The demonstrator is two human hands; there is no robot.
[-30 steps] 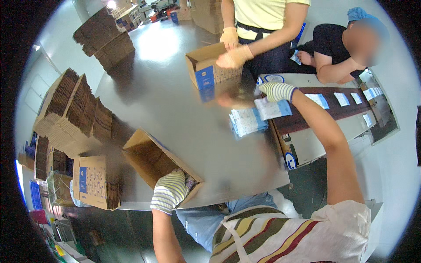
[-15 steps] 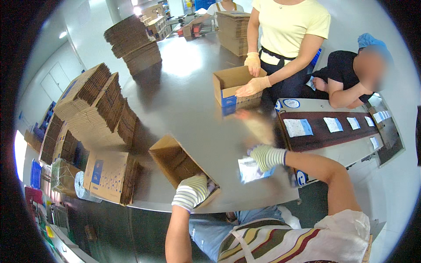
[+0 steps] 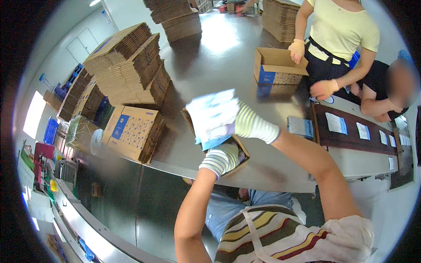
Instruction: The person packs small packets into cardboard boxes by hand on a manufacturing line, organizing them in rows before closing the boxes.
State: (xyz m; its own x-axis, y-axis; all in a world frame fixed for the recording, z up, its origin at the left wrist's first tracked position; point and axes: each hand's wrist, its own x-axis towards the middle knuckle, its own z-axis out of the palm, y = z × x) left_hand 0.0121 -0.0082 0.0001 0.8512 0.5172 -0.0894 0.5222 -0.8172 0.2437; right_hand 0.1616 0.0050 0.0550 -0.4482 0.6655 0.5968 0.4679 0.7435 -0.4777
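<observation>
My right hand (image 3: 255, 122), in a green-and-white striped glove, grips a blurred white-and-blue packet (image 3: 212, 115), possibly more than one, above an open cardboard box (image 3: 244, 149). The box stands tilted to my view near the table's front edge, mostly covered by the packet and my hands. My left hand (image 3: 220, 158), in a matching glove, is at the box's near side, just below the packet. Its fingertips are hidden, so its grip does not show. To the right, another packet (image 3: 300, 126) lies flat on the metal table beside the conveyor.
A dark conveyor belt (image 3: 351, 131) carries several spaced packets. Folded cardboard stacks (image 3: 127, 70) stand on the table's left, with printed flat cartons (image 3: 131, 131) nearer. Across the table a co-worker's gloved hand (image 3: 324, 89) is near the belt, the other at an open carton (image 3: 283, 74).
My right hand has lifted from the table and moved left over the box with the packet. The co-worker's one hand has left their carton toward the belt. My view has shifted.
</observation>
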